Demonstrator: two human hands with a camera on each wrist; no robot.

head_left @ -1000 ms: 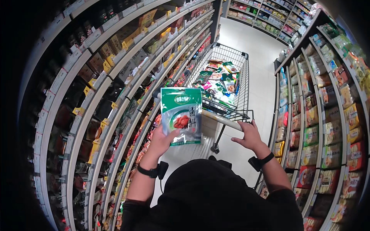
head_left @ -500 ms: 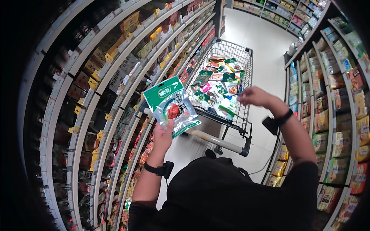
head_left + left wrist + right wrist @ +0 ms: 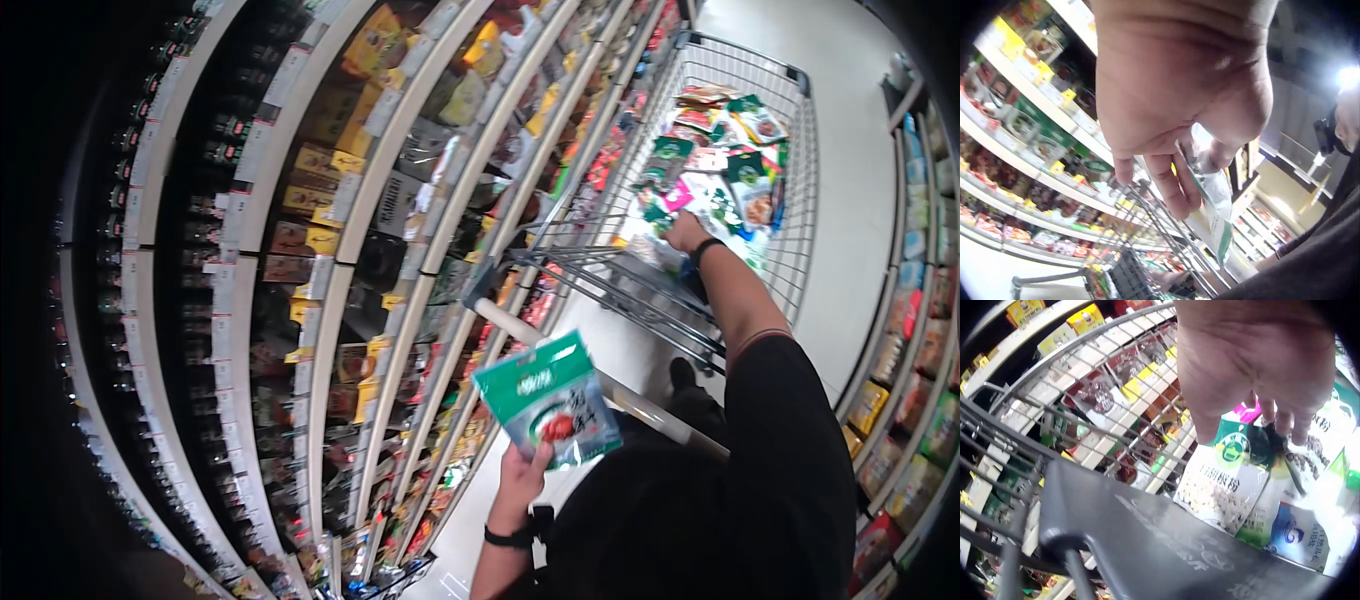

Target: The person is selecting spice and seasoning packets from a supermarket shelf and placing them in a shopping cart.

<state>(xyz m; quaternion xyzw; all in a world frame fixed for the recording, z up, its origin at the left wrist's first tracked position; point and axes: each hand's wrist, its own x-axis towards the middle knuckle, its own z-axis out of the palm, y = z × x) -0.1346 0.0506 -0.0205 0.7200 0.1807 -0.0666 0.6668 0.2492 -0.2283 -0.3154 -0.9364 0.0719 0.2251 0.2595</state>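
Observation:
My left hand (image 3: 522, 482) holds a green and silver braising-spice packet (image 3: 548, 400) by its lower edge, thumb on the printed front, fingers behind. It is above the shopping cart's handle (image 3: 655, 412). In the left wrist view the packet (image 3: 1213, 212) shows edge-on between thumb and fingers. My right hand (image 3: 686, 232) reaches down into the shopping cart (image 3: 800, 215), among its packets. In the right wrist view its thumb and fingers are spread apart over a green-topped white pepper powder packet (image 3: 1222, 484); a black pepper packet (image 3: 1313, 450) lies beside it.
Shelves of packaged goods (image 3: 400, 230) run close along the left, and another shelf (image 3: 915, 400) stands at the right. Pale floor (image 3: 850, 130) lies between the cart and the right shelf. A grey plastic cart panel (image 3: 1166, 531) is just below the right hand.
My right hand has left the cart handle and moved forward, down into the basket. The left hand still holds the spice packet, tilted now. My view has swung left, toward the shelves.

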